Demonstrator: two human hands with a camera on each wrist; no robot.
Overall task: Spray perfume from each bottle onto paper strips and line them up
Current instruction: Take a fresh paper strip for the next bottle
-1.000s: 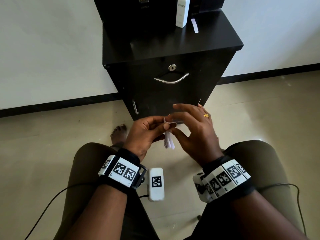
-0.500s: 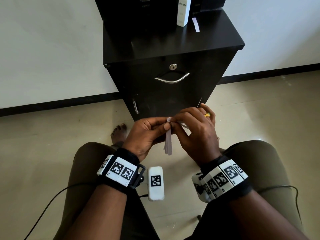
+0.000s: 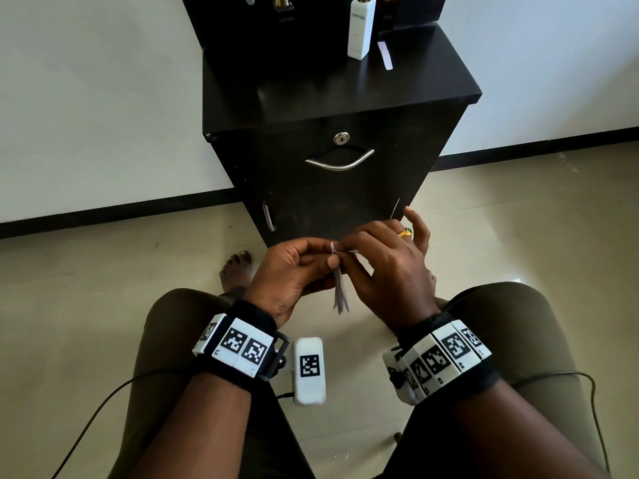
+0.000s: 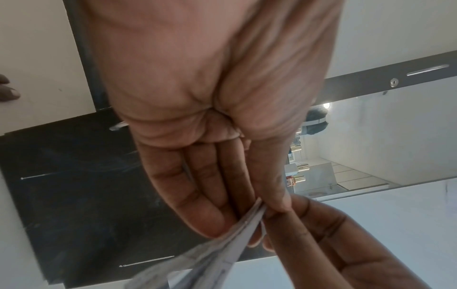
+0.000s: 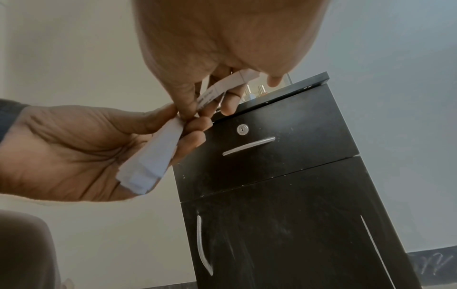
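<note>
My left hand (image 3: 304, 267) pinches a small bundle of white paper strips (image 3: 340, 292) at its top, and the strips hang down between my knees. The bundle (image 5: 153, 156) lies across the left palm in the right wrist view. My right hand (image 3: 377, 257) pinches one strip (image 5: 222, 90) at the top of the bundle, thumb and forefinger closed on it. On the black cabinet top (image 3: 311, 88) stands a white perfume bottle (image 3: 361, 27), with one loose strip (image 3: 385, 55) lying to its right. Darker bottles (image 3: 283, 8) stand behind at the left.
The black cabinet has a locked drawer with a metal handle (image 3: 340, 160) and a lower door. It stands against a white wall on a beige tiled floor. My bare foot (image 3: 237, 271) rests by its base. Cables run from both wristbands.
My right fingers have curled in from spread to a pinch on one strip at the bundle's top. The bundle now hangs straighter. Both hands have stayed in place.
</note>
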